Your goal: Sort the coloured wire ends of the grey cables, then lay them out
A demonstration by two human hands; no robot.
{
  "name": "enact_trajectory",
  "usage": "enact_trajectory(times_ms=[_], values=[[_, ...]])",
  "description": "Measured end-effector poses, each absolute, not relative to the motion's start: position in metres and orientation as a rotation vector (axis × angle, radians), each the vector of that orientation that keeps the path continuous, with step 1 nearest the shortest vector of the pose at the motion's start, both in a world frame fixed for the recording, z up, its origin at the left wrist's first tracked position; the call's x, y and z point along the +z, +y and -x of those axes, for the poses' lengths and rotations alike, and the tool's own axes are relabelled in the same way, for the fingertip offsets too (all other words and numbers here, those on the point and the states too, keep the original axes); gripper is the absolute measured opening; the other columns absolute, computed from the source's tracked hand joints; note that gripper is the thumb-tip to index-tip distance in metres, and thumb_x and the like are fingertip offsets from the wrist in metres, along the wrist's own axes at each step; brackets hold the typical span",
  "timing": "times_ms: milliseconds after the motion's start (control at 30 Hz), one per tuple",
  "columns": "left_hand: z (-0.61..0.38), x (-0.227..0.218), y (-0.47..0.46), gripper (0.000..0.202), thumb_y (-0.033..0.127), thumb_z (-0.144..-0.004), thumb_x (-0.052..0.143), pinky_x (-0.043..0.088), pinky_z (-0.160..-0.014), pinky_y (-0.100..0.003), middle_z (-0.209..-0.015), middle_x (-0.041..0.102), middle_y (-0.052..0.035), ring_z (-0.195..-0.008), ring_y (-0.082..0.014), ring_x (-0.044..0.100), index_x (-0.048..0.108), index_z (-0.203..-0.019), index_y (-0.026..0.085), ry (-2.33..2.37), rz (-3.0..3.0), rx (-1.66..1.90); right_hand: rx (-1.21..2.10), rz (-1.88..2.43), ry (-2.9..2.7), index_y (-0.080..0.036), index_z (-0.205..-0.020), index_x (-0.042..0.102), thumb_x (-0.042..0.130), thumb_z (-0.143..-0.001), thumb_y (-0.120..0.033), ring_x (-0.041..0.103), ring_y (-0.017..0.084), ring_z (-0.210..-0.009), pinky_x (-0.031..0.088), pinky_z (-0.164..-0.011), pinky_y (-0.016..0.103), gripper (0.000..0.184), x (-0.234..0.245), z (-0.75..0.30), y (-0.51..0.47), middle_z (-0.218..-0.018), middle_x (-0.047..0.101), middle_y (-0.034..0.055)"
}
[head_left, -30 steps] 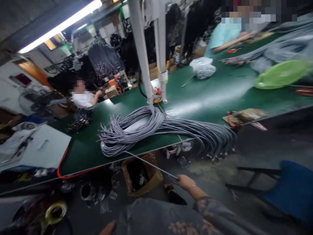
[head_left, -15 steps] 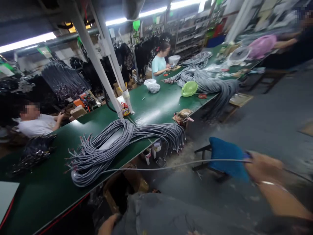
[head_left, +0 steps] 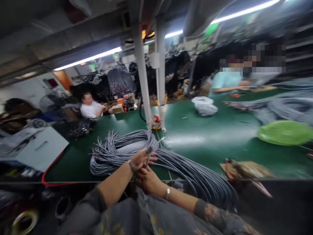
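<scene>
My left hand [head_left: 141, 159], with a watch at the wrist, is in front of the coiled bundle, palm turned up and fingers stretched to the right. A short piece of grey cable [head_left: 147, 160] crosses this palm, apparently held under the thumb, which has a dark covering at its tip. Just below, my right hand [head_left: 149, 180] is closed around the lower part of that cable; a silver bracelet circles its wrist. Behind both hands lies a big bundle of grey cables [head_left: 127, 160], looped at left, its long tails hanging over the table edge at right.
The green table [head_left: 190, 140] carries a white plastic bag [head_left: 204, 106], a green basket [head_left: 285, 132] and a cardboard piece with tools [head_left: 246, 168]. White posts [head_left: 144, 81] rise from the middle. Two people sit across the table. A pale board [head_left: 42, 148] is at left.
The view has swung left. My right hand has come from far right, where it held the cable stretched out, to my body's front. My left hand has risen to meet it at the cable.
</scene>
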State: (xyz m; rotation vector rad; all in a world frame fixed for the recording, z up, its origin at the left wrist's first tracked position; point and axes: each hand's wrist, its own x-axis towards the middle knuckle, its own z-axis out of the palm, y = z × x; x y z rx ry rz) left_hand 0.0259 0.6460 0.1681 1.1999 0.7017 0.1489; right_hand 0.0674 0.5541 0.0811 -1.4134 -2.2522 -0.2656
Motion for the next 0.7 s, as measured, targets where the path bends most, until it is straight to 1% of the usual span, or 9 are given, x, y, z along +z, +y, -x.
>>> enact_trajectory(times_ms=[33, 67, 133, 233, 333, 400, 467, 567, 700], values=[[-0.046, 0.174, 0.648, 0.043, 0.049, -0.069, 0.067, 0.044, -0.052, -0.026, -0.083, 0.068, -0.009, -0.066, -0.0198, 0.065, 0.056, -0.094, 0.015, 0.713, -1.263, 0.135, -0.213, 1.432, -2.303, -0.021, -0.084, 0.066, 0.05, -0.091, -0.026, 0.052, 0.021, -0.088, 0.038, -0.096, 0.048, 0.019, 0.084, -0.072, 0.561, -0.078, 0.066, 0.004], [-0.061, 0.177, 0.65, 0.042, 0.047, -0.069, 0.069, 0.041, -0.049, -0.023, -0.079, 0.068, -0.0074, -0.059, -0.0172, 0.063, 0.055, -0.091, 0.015, 0.722, -1.267, 0.166, -0.148, 1.463, -2.356, -0.02, -0.084, 0.067, 0.049, -0.091, -0.025, 0.053, 0.023, -0.089, 0.038, -0.094, 0.049, 0.02, 0.088, -0.078, 0.566, -0.079, 0.067, 0.0056], [-0.074, 0.178, 0.651, 0.041, 0.049, -0.067, 0.07, 0.035, -0.045, -0.021, -0.068, 0.064, -0.0029, -0.047, -0.0107, 0.055, 0.054, -0.082, 0.015, 0.733, -1.283, 0.265, 0.003, 1.516, -2.464, -0.017, -0.085, 0.068, 0.048, -0.09, -0.02, 0.055, 0.024, -0.088, 0.039, -0.092, 0.048, 0.021, 0.092, -0.088, 0.57, -0.08, 0.068, 0.0084], [-0.066, 0.172, 0.645, 0.042, 0.052, -0.066, 0.071, 0.024, -0.039, -0.019, -0.051, 0.052, 0.0037, -0.036, -0.0051, 0.039, 0.05, -0.07, 0.015, 0.659, -1.262, 0.434, 0.193, 1.464, -2.598, -0.014, -0.081, 0.069, 0.052, -0.085, -0.015, 0.058, 0.024, -0.086, 0.043, -0.086, 0.043, 0.018, 0.092, -0.098, 0.57, -0.077, 0.069, 0.0102], [-0.054, 0.165, 0.637, 0.036, 0.045, -0.067, 0.072, 0.014, -0.036, -0.019, -0.043, 0.04, 0.0083, -0.032, -0.0031, 0.026, 0.051, -0.069, 0.015, 0.569, -1.115, 0.494, 0.265, 1.422, -2.607, -0.012, -0.082, 0.07, 0.052, -0.083, -0.013, 0.061, 0.025, -0.086, 0.045, -0.081, 0.041, 0.019, 0.086, -0.103, 0.569, -0.079, 0.07, 0.0123], [-0.052, 0.162, 0.636, 0.031, 0.04, -0.07, 0.07, 0.012, -0.037, -0.019, -0.042, 0.035, 0.0094, -0.031, -0.0029, 0.021, 0.052, -0.069, 0.015, 0.538, -0.978, 0.49, 0.304, 1.433, -2.593, -0.011, -0.083, 0.071, 0.049, -0.084, -0.012, 0.062, 0.026, -0.082, 0.045, -0.077, 0.041, 0.022, 0.083, -0.104, 0.571, -0.079, 0.07, 0.0141], [-0.053, 0.161, 0.636, 0.029, 0.038, -0.076, 0.065, 0.012, -0.037, -0.02, -0.041, 0.031, 0.0091, -0.03, -0.0032, 0.018, 0.051, -0.065, 0.015, 0.528, -0.871, 0.48, 0.337, 1.455, -2.577, -0.011, -0.083, 0.071, 0.047, -0.084, -0.011, 0.064, 0.027, -0.079, 0.045, -0.073, 0.041, 0.024, 0.082, -0.105, 0.574, -0.078, 0.07, 0.0154], [-0.057, 0.161, 0.64, 0.037, 0.035, -0.086, 0.053, 0.013, -0.038, -0.02, -0.041, 0.026, 0.0082, -0.03, -0.0033, 0.015, 0.047, -0.055, 0.015, 0.55, -0.773, 0.494, 0.362, 1.467, -2.575, -0.011, -0.083, 0.071, 0.046, -0.083, -0.009, 0.065, 0.028, -0.08, 0.044, -0.071, 0.039, 0.026, 0.085, -0.109, 0.576, -0.078, 0.07, 0.0156], [-0.058, 0.16, 0.642, 0.046, 0.032, -0.09, 0.046, 0.013, -0.039, -0.019, -0.041, 0.024, 0.0076, -0.031, -0.0028, 0.013, 0.042, -0.048, 0.014, 0.561, -0.712, 0.504, 0.376, 1.465, -2.589, -0.012, -0.085, 0.071, 0.045, -0.083, -0.008, 0.065, 0.028, -0.084, 0.043, -0.073, 0.039, 0.026, 0.086, -0.115, 0.576, -0.08, 0.071, 0.015]])
